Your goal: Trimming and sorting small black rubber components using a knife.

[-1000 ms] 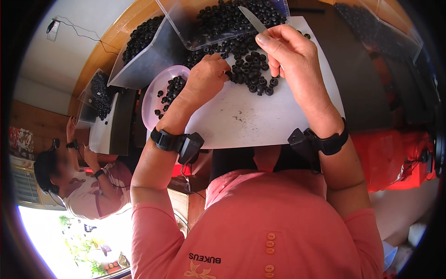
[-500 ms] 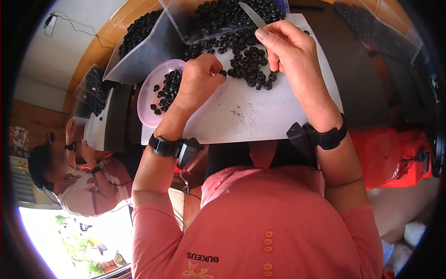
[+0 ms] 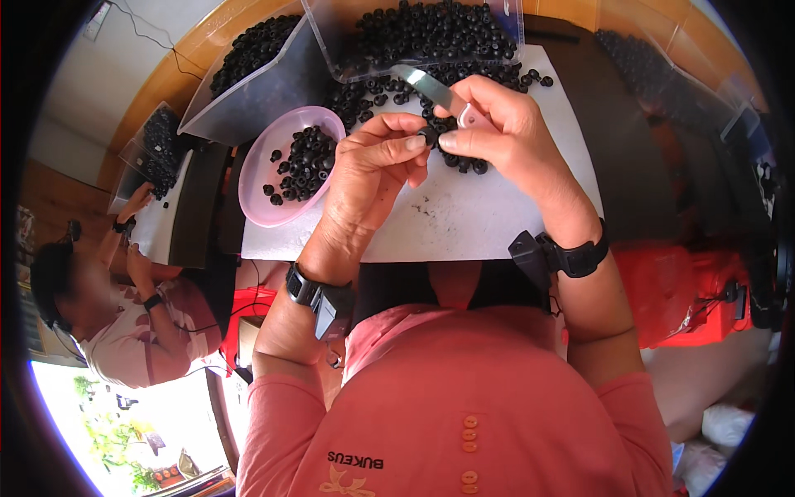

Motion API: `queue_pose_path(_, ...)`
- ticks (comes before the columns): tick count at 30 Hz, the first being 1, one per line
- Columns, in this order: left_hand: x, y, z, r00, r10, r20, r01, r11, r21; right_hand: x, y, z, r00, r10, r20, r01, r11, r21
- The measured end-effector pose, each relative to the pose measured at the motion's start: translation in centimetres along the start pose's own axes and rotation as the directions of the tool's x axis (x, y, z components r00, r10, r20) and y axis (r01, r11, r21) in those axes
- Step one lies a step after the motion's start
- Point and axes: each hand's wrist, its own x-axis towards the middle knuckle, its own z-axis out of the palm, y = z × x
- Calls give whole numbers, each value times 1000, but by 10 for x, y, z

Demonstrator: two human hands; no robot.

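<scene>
Small black part: a round, dark rubber-like piece (image 3: 428,135) pinched between the two hands, just above the middle of the white board (image 3: 464,224).
Which way it lies: it sits at about 3 o'clock from the left hand (image 3: 373,170) and at about 9 o'clock from the right hand (image 3: 505,137); both touch it, so neither is nearer.
Left hand: curled nearly closed, thumb and forefinger tips nipping the piece from its left side.
Right hand: fingers folded around a thin metal blade (image 3: 426,83), fingertips meeting the piece from the right.
Blade axis: its long line runs from the right hand's grip out toward 10 o'clock, tip pointing at the clear tray (image 3: 331,37) of black pieces.
Loose heap: more black pieces (image 3: 373,91) scattered on the board at 12 o'clock from the hands.
Pink bowl (image 3: 257,178): at 9 o'clock from the left hand, partly filled with the same pieces.
Beyond: another person (image 3: 124,323) works at a separate board, far out at 8 o'clock.
</scene>
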Motion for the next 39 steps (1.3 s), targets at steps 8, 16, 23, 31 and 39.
queue_pose_path(8, 6, -13, -3, 997, 47, 55, -40, 992, -120, -3, -3, 2, 994, -98, 47, 104, 982, -160)
queue_pose_path(16, 1, -11, 1, 998, 22, 62, -15, 993, -118, -3, -2, 3, 979, -198, 44, 203, 963, -176)
queue_pose_path(23, -1, -11, -1, 998, 18, 67, -10, 994, -112, -4, -4, 4, 980, -196, 13, 196, 967, -161)
queue_pose_path(31, -4, -12, 0, 1000, 18, -6, -18, 999, -30, -3, 0, 5, 971, -238, 18, 238, 959, -155)
queue_pose_path(39, -6, -9, 6, 999, 20, 30, -22, 997, 70, -5, -3, 2, 976, -212, 59, 219, 958, -182)
